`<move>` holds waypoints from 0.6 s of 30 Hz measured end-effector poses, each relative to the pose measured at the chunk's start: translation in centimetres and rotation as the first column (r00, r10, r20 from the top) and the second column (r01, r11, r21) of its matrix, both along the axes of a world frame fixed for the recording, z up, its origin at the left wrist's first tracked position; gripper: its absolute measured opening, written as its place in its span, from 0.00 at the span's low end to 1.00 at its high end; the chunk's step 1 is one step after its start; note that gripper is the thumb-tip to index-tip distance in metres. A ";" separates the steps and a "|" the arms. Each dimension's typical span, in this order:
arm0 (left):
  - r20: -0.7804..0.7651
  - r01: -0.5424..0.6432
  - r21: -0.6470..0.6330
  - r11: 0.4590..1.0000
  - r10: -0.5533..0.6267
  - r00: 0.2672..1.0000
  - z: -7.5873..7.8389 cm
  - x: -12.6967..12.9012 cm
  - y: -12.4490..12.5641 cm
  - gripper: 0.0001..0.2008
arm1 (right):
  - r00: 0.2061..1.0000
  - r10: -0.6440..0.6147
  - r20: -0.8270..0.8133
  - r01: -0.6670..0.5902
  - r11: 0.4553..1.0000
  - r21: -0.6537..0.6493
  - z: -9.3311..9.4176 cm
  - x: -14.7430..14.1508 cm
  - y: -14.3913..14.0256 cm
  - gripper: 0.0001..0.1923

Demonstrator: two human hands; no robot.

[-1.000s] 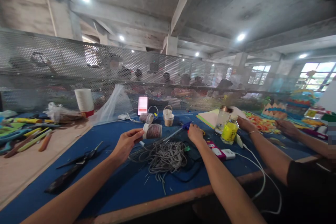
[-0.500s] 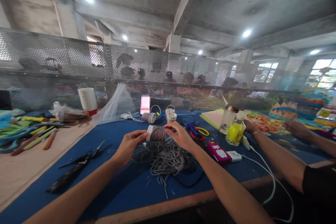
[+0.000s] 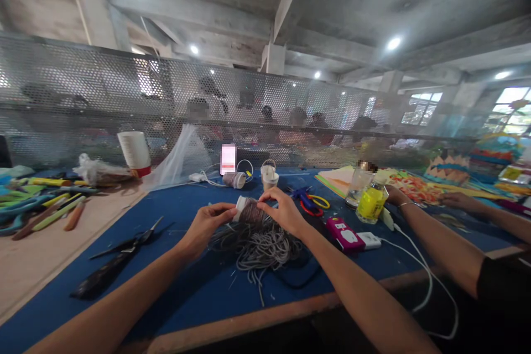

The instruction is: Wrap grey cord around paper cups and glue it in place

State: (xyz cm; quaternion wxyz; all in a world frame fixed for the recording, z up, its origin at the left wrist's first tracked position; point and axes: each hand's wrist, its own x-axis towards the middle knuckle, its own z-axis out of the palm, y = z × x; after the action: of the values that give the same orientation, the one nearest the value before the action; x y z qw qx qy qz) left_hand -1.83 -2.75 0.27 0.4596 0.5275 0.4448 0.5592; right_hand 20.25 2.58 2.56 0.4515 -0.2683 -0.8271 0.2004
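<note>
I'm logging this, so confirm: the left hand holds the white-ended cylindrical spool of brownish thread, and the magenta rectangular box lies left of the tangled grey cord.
Not left: in the head view, the magenta rectangular box lies right of the tangled grey cord. The rest stands.

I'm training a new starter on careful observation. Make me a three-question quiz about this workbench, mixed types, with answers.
1. Multiple choice: What does the left hand grip?
A) The yellow bottle
B) The stack of cups
C) The white end of a spool

2. True or false: The purple box lies to the right of the heap of grey cord, as the wearer sees it.

3. Short answer: What lies just in front of the lit phone?

Key:
1. C
2. True
3. A second spool
</note>
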 end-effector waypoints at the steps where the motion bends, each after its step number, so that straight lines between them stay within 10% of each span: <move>1: -0.001 0.006 -0.003 1.000 -0.006 1.000 0.0 0.0 -0.1 0.14 | 1.000 -0.001 -0.005 0.001 1.000 -0.003 0.0 0.0 0.0 0.07; 18: -0.114 0.087 -0.021 0.996 -0.089 0.990 1.0 0.7 -1.2 0.12 | 0.995 -0.044 -0.085 0.032 0.989 -0.142 -0.3 0.0 0.3 0.14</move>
State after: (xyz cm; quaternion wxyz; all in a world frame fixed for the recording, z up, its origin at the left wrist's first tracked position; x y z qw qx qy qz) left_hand -1.15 -3.92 1.28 0.4618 0.5741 0.4513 0.5036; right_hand 20.22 2.83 2.27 0.4714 -0.3060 -0.7849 0.2609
